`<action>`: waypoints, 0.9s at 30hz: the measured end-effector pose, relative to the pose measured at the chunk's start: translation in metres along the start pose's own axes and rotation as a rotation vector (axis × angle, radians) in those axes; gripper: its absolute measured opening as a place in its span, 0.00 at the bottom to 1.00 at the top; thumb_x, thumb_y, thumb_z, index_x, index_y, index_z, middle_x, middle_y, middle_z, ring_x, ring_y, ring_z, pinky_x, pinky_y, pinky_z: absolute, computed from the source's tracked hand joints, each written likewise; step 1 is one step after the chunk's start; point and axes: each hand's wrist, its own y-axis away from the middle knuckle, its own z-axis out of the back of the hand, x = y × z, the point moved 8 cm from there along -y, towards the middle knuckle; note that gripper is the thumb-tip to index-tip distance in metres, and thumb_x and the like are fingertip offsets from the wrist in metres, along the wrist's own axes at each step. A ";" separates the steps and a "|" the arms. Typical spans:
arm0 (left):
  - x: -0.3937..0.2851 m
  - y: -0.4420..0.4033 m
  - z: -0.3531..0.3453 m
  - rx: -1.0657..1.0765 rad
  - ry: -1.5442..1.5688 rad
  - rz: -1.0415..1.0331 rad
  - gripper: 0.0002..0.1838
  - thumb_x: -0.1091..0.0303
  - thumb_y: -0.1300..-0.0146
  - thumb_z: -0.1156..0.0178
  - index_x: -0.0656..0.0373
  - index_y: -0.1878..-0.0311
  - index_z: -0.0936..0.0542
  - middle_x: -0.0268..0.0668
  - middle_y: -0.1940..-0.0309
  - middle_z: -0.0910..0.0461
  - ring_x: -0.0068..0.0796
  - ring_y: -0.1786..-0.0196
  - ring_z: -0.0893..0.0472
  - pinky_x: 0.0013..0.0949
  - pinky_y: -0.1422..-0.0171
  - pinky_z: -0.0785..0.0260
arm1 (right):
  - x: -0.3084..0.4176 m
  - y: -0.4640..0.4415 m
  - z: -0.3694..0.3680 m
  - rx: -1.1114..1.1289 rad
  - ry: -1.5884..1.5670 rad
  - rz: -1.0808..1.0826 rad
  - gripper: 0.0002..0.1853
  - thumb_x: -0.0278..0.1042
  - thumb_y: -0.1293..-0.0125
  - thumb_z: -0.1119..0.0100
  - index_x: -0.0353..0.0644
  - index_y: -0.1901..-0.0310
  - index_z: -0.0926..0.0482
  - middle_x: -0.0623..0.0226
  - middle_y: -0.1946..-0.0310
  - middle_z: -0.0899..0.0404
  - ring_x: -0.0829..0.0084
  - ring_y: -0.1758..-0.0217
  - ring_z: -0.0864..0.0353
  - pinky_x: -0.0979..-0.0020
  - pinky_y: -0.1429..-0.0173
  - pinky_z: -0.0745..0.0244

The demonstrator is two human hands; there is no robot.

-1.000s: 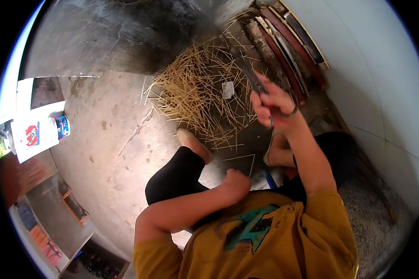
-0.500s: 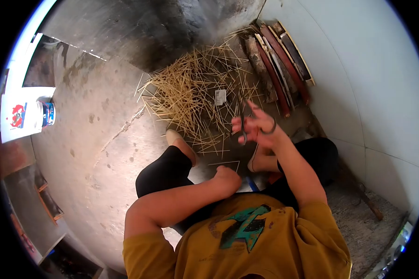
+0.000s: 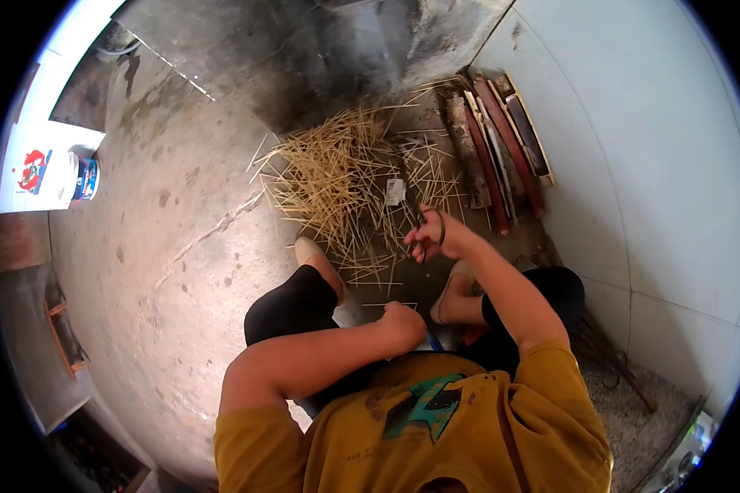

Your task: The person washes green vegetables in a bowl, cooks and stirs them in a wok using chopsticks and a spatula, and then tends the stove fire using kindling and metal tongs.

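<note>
My right hand (image 3: 436, 237) holds a dark metal tool (image 3: 422, 220) by its ring handles, just below a small white paper (image 3: 395, 192). The tool's far end is hard to make out against the floor. Around and left of the paper lies a loose heap of thin straw-coloured sticks (image 3: 329, 172). My left hand (image 3: 404, 325) is bent in near my lap, its fingers hidden from view. A few single sticks (image 3: 378, 305) lie just beyond it on the floor, between my feet.
Split wood pieces (image 3: 501, 152) lean along the pale tiled wall (image 3: 625, 164) at the right. A dark wall (image 3: 304, 57) stands behind the heap. A white bucket (image 3: 78, 177) is far left. Dark metal rods (image 3: 621, 370) lie at the lower right.
My right hand has come down and left, nearer my feet, with the metal tool still in it. My left hand stays near my lap. The camera view has shifted.
</note>
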 end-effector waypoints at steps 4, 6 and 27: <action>0.002 -0.003 -0.003 -0.089 -0.032 -0.008 0.08 0.68 0.46 0.41 0.57 0.67 0.15 0.41 0.67 0.16 0.40 0.62 0.16 0.42 0.63 0.27 | -0.030 0.050 -0.024 0.209 -0.156 0.073 0.43 0.20 0.46 0.49 0.48 0.28 0.55 0.54 0.61 0.23 0.65 0.66 0.18 0.65 0.67 0.18; 0.003 -0.007 -0.010 -0.072 -0.031 -0.015 0.08 0.67 0.45 0.42 0.56 0.66 0.15 0.41 0.65 0.16 0.40 0.62 0.16 0.42 0.62 0.27 | -0.043 0.082 -0.030 0.185 -0.205 0.110 0.42 0.20 0.46 0.50 0.49 0.28 0.54 0.55 0.61 0.23 0.66 0.64 0.18 0.66 0.67 0.19; 0.004 -0.011 -0.020 0.009 -0.048 0.025 0.11 0.70 0.48 0.39 0.56 0.61 0.14 0.42 0.60 0.16 0.42 0.56 0.16 0.43 0.58 0.26 | -0.057 0.115 -0.019 0.131 -0.455 0.160 0.23 0.26 0.41 0.49 0.48 0.43 0.35 0.63 0.71 0.24 0.72 0.75 0.22 0.72 0.80 0.31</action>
